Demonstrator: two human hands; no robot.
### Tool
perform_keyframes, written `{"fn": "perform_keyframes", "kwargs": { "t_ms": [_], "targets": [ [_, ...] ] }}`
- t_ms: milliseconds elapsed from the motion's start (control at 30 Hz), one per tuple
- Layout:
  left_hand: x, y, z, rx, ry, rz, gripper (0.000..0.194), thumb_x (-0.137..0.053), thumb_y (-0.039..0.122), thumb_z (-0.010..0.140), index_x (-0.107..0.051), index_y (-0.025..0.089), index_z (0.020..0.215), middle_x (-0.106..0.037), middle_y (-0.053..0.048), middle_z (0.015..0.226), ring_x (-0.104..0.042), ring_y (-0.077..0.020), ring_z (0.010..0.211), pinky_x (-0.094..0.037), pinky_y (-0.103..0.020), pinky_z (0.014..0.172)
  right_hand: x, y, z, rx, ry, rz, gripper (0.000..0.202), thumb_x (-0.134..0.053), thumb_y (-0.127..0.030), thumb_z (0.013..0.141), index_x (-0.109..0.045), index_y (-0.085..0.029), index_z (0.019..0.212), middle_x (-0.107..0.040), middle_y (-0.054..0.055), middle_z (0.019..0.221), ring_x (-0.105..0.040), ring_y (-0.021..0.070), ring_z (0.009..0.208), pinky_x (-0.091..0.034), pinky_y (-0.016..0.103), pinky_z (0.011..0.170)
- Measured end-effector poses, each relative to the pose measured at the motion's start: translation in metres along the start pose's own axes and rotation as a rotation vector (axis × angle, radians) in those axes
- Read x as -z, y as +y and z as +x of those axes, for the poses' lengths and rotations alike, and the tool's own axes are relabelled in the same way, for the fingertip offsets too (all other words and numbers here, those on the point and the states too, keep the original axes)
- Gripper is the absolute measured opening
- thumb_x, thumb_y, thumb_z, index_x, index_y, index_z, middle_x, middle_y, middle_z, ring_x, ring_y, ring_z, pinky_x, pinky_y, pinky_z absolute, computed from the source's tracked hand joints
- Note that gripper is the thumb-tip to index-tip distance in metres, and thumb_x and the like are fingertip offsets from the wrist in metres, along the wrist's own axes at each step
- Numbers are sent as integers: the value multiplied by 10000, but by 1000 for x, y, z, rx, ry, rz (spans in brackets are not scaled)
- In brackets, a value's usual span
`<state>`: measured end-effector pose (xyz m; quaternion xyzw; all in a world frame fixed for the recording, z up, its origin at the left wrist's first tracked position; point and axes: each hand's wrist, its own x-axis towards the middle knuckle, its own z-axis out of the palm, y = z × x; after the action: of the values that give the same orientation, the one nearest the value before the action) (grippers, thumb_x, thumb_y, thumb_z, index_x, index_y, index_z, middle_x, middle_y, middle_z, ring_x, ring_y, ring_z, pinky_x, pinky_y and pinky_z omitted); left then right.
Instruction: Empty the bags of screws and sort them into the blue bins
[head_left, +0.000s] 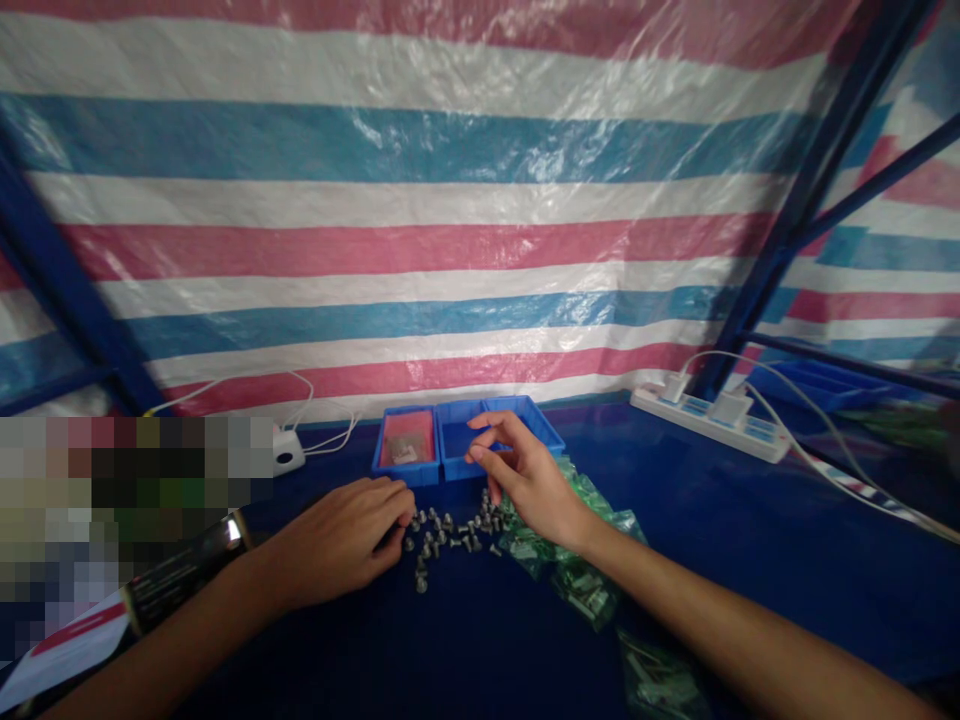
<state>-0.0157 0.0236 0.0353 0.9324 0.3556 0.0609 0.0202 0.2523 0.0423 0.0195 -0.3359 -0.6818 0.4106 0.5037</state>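
Loose metal screws (450, 538) lie scattered on the dark blue tabletop between my hands. My left hand (352, 530) rests at their left edge, fingers curled under; whatever its fingertips hold is hidden. Raised over the right side of the screws is my right hand (525, 475), its thumb and fingers bent but apart, with nothing visible between them. Beneath and beside my right wrist lies a pile of green-tinted clear plastic bags (589, 590) with small hardware inside. Just behind my right fingers stands a blue divided tray (536, 420).
A smaller blue bin (380, 465) has a pink lining and a clear packet inside. A white power strip (712, 425) with plugs and cables lies back right. Left are a white socket block (289, 450) and a dark cylindrical object (187, 570). Striped sheeting (450, 250) hangs behind.
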Motion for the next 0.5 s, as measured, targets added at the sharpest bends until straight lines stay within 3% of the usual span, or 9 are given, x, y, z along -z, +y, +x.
{"fn": "perform_keyframes", "kwargs": {
  "t_ms": [267, 500],
  "targets": [
    [0, -1, -5, 68, -68, 32, 31, -554, 246, 968, -574, 226, 957, -676, -33, 973, -644, -244, 913, -415, -356, 801, 0, 2, 0, 2, -6, 4, 270, -642, -390, 1026, -559, -249, 1241, -640, 2, 1011, -561, 64, 511, -465, 238, 462],
    [0, -3, -3, 82, -85, 19, 88, -523, 222, 985, -581, 215, 920, -674, -35, 954, -640, -227, 888, -415, -336, 775, -1, 2, 0, -2, -5, 10, 254, -643, -378, 1022, -565, -252, 1228, -636, 2, 1010, -554, 64, 505, -459, 247, 457]
  ]
}}
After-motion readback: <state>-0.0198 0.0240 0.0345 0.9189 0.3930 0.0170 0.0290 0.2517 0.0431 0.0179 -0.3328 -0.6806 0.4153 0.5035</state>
